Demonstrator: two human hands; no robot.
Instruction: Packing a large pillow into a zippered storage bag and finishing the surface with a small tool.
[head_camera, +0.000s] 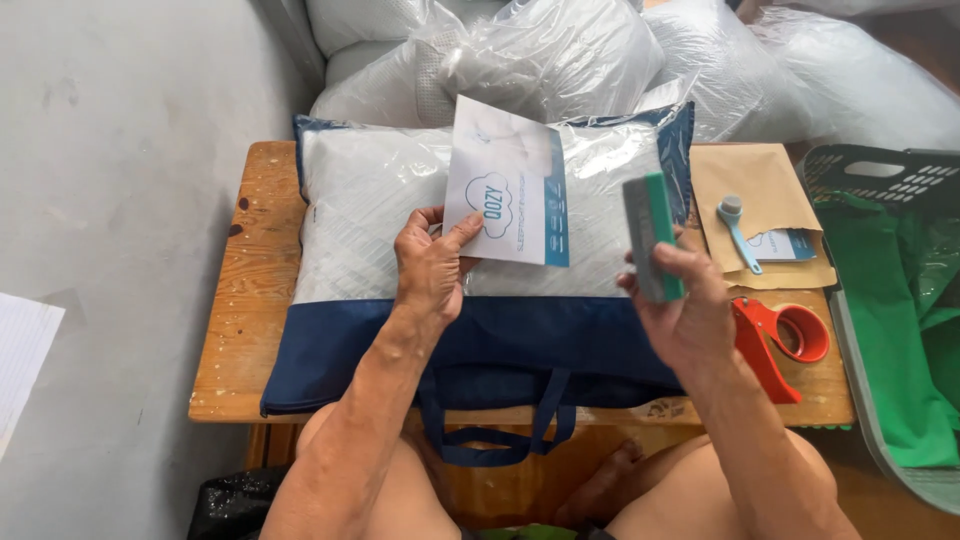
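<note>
While left hand (430, 268) pinches white card (508, 185) at lower corner (thin, floppy, best held by edge), right hand (690, 300) wraps green-grey block (652, 235), rigid, light, over bagged pillow (380, 200).

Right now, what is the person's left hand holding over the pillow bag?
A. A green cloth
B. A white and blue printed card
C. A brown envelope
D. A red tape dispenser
B: the left hand pinches a white and blue printed card by its lower corner above the pillow bag, while the red tape dispenser and brown envelope lie untouched on the wooden table.
</note>
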